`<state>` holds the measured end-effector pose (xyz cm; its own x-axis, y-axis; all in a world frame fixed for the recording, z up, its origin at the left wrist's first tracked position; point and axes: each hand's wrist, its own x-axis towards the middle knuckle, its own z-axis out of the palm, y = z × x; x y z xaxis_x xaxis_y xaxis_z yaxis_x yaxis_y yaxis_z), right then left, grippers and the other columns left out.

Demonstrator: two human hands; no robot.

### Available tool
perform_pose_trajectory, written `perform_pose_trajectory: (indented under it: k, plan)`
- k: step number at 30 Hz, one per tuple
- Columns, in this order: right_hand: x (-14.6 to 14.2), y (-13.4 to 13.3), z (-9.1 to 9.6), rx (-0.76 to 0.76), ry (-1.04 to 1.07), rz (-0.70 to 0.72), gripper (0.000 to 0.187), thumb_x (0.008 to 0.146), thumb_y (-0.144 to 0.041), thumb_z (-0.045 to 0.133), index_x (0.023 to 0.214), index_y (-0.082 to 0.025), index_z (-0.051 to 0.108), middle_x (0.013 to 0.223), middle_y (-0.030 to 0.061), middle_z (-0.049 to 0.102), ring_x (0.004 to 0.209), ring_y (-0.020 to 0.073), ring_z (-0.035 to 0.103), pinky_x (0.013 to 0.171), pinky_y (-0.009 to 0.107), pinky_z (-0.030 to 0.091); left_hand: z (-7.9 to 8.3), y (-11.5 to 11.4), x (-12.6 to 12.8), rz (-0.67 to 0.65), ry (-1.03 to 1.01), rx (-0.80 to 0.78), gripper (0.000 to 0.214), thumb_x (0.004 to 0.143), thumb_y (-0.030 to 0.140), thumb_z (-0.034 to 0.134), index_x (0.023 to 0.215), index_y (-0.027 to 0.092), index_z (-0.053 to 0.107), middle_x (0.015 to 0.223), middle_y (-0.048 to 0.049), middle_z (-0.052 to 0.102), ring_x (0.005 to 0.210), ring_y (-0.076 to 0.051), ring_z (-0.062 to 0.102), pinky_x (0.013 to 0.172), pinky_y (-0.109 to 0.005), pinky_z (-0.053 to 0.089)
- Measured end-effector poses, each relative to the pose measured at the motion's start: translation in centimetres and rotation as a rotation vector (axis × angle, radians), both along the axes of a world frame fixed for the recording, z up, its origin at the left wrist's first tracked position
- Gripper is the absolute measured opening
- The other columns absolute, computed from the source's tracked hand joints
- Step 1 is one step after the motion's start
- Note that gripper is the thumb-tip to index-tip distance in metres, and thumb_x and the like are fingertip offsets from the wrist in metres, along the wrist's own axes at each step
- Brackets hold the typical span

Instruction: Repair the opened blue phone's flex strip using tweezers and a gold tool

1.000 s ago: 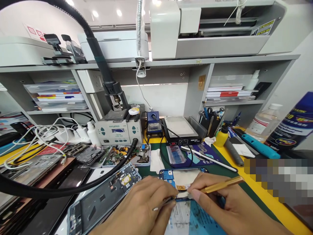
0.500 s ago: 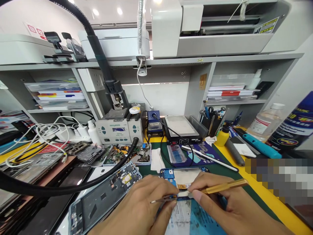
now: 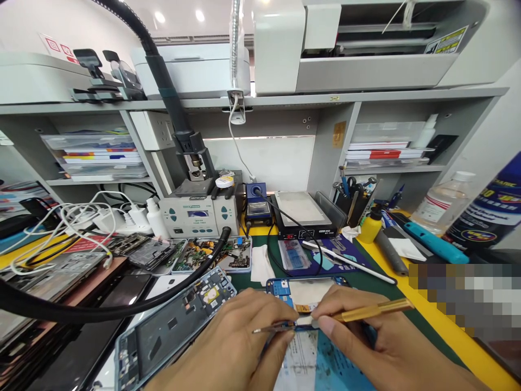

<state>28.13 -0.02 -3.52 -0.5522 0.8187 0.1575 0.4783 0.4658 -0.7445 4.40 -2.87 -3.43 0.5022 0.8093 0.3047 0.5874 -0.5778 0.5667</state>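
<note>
A partly opened phone with a blue frame (image 3: 279,287) lies before me, its lower part between my hands. At its lower left edge, my left hand (image 3: 244,334) is closed, index finger above and thumb below. A thin metal tip (image 3: 268,328) sticks out leftward by those fingers; its other end is hidden. My right hand (image 3: 358,326) holds a gold-handled tool (image 3: 376,311), while its thumb and index finger pinch at a small white strip (image 3: 306,321) on the phone. An orange-brown flex cable (image 3: 302,308) shows just above the strip. Beneath lies a blue-and-white printed sheet (image 3: 311,361).
Left of my hands lies an opened phone housing (image 3: 171,331), crossed near its top by a black hose (image 3: 158,307). Behind are a tray of circuit boards (image 3: 240,255), a hot-air station (image 3: 199,217) and a heating plate (image 3: 303,212). A white pen-like stick (image 3: 354,263) lies right.
The thin metal tip by my left fingers has tilted slightly upward. Both hands stay almost in place on the phone, and the view has shifted very little.
</note>
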Motion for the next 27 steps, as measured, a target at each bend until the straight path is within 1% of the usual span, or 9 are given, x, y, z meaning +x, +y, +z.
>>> perform_pose_trajectory:
  k: [5, 8, 14, 19, 27]
  plan:
    - [0.08, -0.04, -0.03, 0.005, -0.027, 0.009, 0.021, 0.105, -0.033, 0.049, 0.097, -0.028, 0.067, 0.095, -0.0013, 0.07, 0.089, 0.0171, 0.067, 0.081, 0.027, 0.053, 0.15, -0.16, -0.09, 0.033, -0.008, -0.019, 0.021, 0.1, 0.013, 0.055, 0.117, 0.024, 0.063, 0.112, 0.0033, 0.07, 0.104, -0.016, 0.064, 0.099, -0.029, 0.05]
    - [0.18, -0.05, -0.16, 0.014, -0.023, 0.005, 0.021, 0.105, -0.033, 0.048, 0.099, -0.028, 0.067, 0.098, -0.0006, 0.071, 0.093, 0.0178, 0.068, 0.084, 0.027, 0.054, 0.08, -0.25, -0.1, 0.045, -0.011, -0.025, 0.022, 0.1, 0.013, 0.055, 0.117, 0.025, 0.063, 0.111, 0.0033, 0.07, 0.105, -0.016, 0.064, 0.099, -0.03, 0.05]
    - [0.15, -0.05, -0.03, 0.002, -0.025, 0.014, 0.021, 0.105, -0.032, 0.049, 0.097, -0.027, 0.068, 0.097, -0.0003, 0.071, 0.092, 0.0175, 0.068, 0.083, 0.026, 0.054, -0.17, -0.17, -0.13, 0.028, -0.029, -0.016, 0.023, 0.1, 0.014, 0.055, 0.118, 0.024, 0.064, 0.111, 0.003, 0.07, 0.104, -0.016, 0.064, 0.1, -0.029, 0.049]
    - [0.08, -0.11, 0.04, 0.018, -0.016, 0.008, 0.021, 0.104, -0.031, 0.049, 0.097, -0.026, 0.069, 0.097, 0.0004, 0.072, 0.091, 0.0176, 0.069, 0.082, 0.026, 0.055, 0.02, -0.15, -0.14, 0.029, -0.027, -0.016, 0.023, 0.1, 0.014, 0.055, 0.119, 0.024, 0.064, 0.111, 0.0032, 0.07, 0.104, -0.016, 0.065, 0.098, -0.029, 0.051]
    - [0.03, -0.25, -0.17, 0.017, -0.019, 0.013, 0.021, 0.104, -0.03, 0.05, 0.097, -0.026, 0.069, 0.098, 0.0011, 0.073, 0.092, 0.0194, 0.07, 0.083, 0.028, 0.057, 0.28, 0.06, 0.05, 0.004, 0.021, -0.026, 0.023, 0.099, 0.011, 0.053, 0.116, 0.022, 0.065, 0.11, 0.0004, 0.071, 0.103, -0.018, 0.065, 0.101, -0.034, 0.051]
